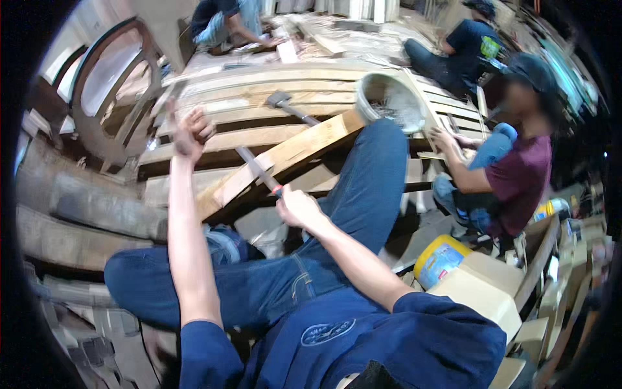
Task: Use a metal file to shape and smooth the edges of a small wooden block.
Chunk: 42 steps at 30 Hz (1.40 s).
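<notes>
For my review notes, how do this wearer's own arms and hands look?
The left sleeve and right sleeve are short and dark blue, leaving the left forearm and right forearm bare. The left grip, somewhat blurred, and right grip are human hands without visible gloves. No cables or markings show.

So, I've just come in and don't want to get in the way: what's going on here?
The seated person's right hand grips a flat-bladed hand tool, its blade over a timber beam. The left hand is up, too blurred to tell whether it holds anything. A bucket is by the beam's right end; a co-worker is further right.
</notes>
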Each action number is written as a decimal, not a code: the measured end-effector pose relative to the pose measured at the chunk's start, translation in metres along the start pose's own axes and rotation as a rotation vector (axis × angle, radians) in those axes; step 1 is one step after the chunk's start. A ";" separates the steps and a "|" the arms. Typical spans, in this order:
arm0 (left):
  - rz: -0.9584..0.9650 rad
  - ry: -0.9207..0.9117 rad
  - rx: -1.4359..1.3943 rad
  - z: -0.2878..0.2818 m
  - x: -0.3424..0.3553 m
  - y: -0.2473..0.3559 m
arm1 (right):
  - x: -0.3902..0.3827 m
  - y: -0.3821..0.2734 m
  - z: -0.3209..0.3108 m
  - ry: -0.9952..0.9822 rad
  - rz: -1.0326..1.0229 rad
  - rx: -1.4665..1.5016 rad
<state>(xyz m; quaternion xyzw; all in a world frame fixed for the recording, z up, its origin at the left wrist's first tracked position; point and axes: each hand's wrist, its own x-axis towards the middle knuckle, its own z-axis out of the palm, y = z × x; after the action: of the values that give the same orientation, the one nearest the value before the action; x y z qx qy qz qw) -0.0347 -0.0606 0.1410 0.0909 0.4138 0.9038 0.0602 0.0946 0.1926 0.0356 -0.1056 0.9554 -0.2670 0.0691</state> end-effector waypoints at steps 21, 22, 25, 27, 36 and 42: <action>-0.393 -0.168 2.224 -0.022 -0.030 -0.116 | 0.020 0.029 0.002 0.145 0.118 0.518; -0.355 -0.140 2.247 -0.023 -0.031 -0.119 | 0.019 0.028 0.001 0.143 0.114 0.518; -0.213 -0.087 2.257 -0.023 -0.035 -0.125 | 0.017 0.025 -0.005 0.203 0.104 0.500; -0.108 0.044 2.186 -0.018 -0.036 -0.132 | 0.016 0.024 -0.008 0.190 0.115 0.497; -0.116 0.217 1.968 -0.040 -0.033 -0.138 | 0.012 0.019 -0.013 0.240 0.082 0.424; -0.041 -0.016 1.963 -0.041 -0.038 -0.145 | 0.014 0.022 -0.014 0.228 0.083 0.443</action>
<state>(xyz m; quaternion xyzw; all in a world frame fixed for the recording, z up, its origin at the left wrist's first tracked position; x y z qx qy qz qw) -0.0013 -0.0037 0.0003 0.0995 0.9824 0.1565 -0.0235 0.0753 0.2141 0.0348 -0.0177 0.8788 -0.4768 -0.0069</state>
